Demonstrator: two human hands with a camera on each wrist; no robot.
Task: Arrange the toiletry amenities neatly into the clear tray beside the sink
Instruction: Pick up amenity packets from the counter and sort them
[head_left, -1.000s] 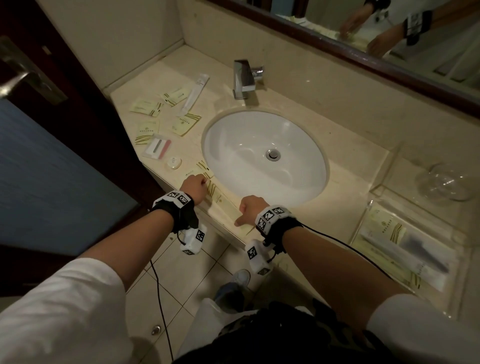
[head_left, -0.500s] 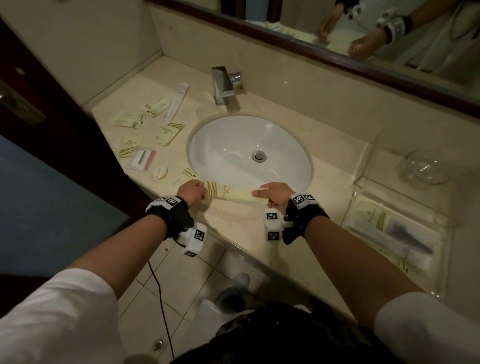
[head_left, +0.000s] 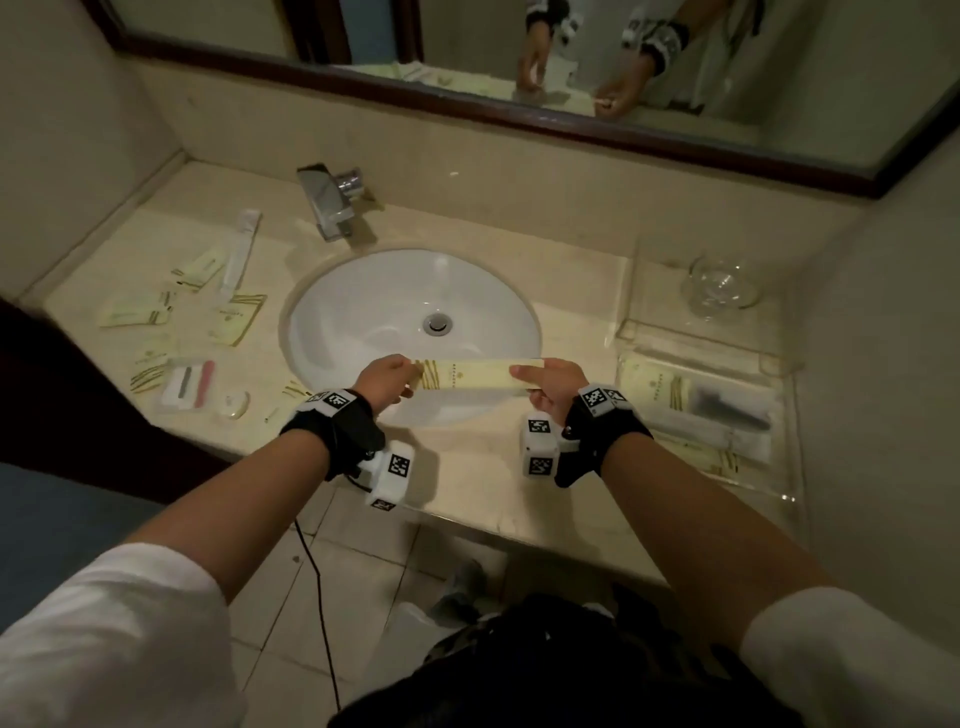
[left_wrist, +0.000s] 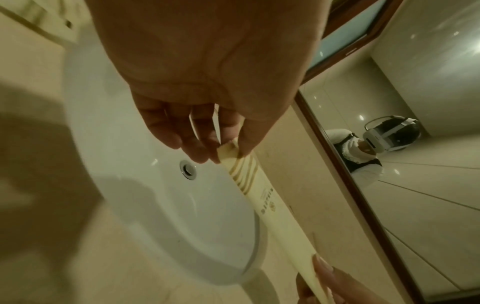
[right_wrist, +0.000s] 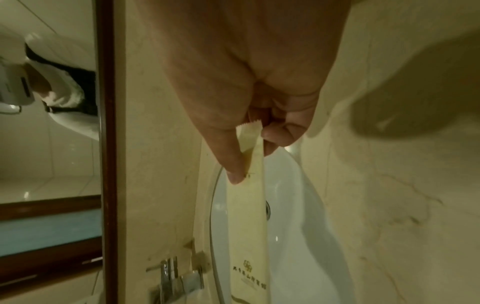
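A long pale-yellow amenity packet (head_left: 475, 374) with gold stripes hangs level above the front rim of the white sink (head_left: 363, 312). My left hand (head_left: 387, 379) pinches its striped end (left_wrist: 228, 150), and my right hand (head_left: 548, 382) pinches the other, serrated end (right_wrist: 249, 135). The clear tray (head_left: 779, 483) sits on the counter to the right and holds several flat packets (head_left: 696, 400). More packets (head_left: 236, 319) and a long white sachet (head_left: 239, 254) lie scattered on the counter left of the sink.
A chrome faucet (head_left: 330, 200) stands behind the basin. A small glass bowl (head_left: 722, 286) sits in a second clear tray at the back right. A clear-fronted kit (head_left: 187, 384) and a small round item (head_left: 234, 402) lie near the counter's front left edge. A mirror spans the back wall.
Both hands lifted the long packet off the counter's front edge and carried it up and right, over the basin's front rim. My view has shifted right.
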